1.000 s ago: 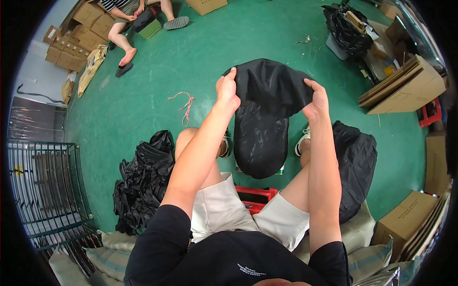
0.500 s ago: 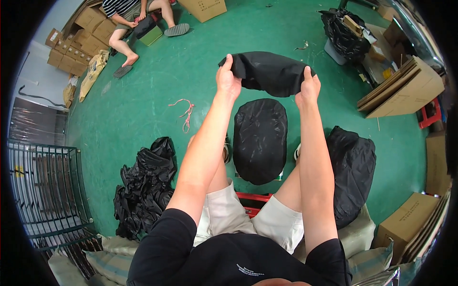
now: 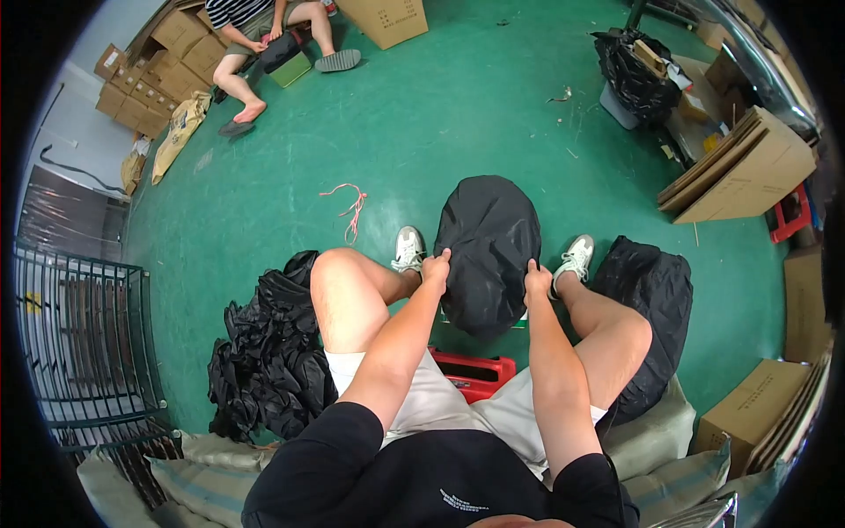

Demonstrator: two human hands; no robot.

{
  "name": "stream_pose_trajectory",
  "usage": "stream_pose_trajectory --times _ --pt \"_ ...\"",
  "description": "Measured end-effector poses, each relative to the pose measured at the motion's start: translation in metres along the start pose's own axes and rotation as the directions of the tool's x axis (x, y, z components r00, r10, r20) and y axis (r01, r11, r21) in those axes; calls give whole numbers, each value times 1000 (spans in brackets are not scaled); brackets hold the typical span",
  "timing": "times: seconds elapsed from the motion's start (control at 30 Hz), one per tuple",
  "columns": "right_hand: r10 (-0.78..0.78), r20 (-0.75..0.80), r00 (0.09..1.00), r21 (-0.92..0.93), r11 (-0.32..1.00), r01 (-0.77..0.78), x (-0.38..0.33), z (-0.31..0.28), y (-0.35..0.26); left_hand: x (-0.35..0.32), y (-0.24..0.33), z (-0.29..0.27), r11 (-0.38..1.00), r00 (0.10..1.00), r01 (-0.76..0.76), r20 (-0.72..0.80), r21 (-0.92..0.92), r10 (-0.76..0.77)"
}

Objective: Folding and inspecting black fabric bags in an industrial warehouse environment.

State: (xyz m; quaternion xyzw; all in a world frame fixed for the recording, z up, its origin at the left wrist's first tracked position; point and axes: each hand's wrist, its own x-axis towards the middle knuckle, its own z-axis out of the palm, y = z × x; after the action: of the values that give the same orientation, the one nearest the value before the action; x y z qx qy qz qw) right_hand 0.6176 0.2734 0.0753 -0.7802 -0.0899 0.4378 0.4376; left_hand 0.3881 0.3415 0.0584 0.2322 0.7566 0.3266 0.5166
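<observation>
A black fabric cover (image 3: 489, 233) lies spread over the oval black bundle between my feet, so the bundle beneath is mostly hidden. My left hand (image 3: 437, 269) pinches the cover's left edge, thumb on top. On the opposite edge, my right hand (image 3: 537, 280) grips it the same way. To the left of my legs sits a crumpled heap of black fabric (image 3: 268, 356). A smoother black fabric pile (image 3: 649, 304) rests beside my right leg.
Below me is a red plastic stool (image 3: 475, 374). Pink string (image 3: 354, 211) lies on the green floor. Another person (image 3: 264, 44) sits at the far left near stacked cartons (image 3: 145, 84). Flattened cardboard (image 3: 744, 167) and a black-lined bin (image 3: 629, 79) stand right; a metal rack (image 3: 88, 343) stands left.
Both hands have come down toward me, bringing the black cover from beyond the bundle onto its top. My knees and shoes show more now.
</observation>
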Motion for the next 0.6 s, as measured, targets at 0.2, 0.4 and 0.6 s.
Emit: stream_pose_trajectory --times 0.2,0.4,0.6 --pt "7 -49 999 -175 985 -15 -16 -32 6 -13 -21 -16 1000 997 29 71 11 -30" --pt "-23 -212 977 -286 957 -39 -22 -22 40 -7 -35 -7 998 994 38 106 -46 -33" --pt "-25 -279 960 -386 918 -89 -64 -24 32 -38 -45 -24 962 995 -10 -91 272 36"
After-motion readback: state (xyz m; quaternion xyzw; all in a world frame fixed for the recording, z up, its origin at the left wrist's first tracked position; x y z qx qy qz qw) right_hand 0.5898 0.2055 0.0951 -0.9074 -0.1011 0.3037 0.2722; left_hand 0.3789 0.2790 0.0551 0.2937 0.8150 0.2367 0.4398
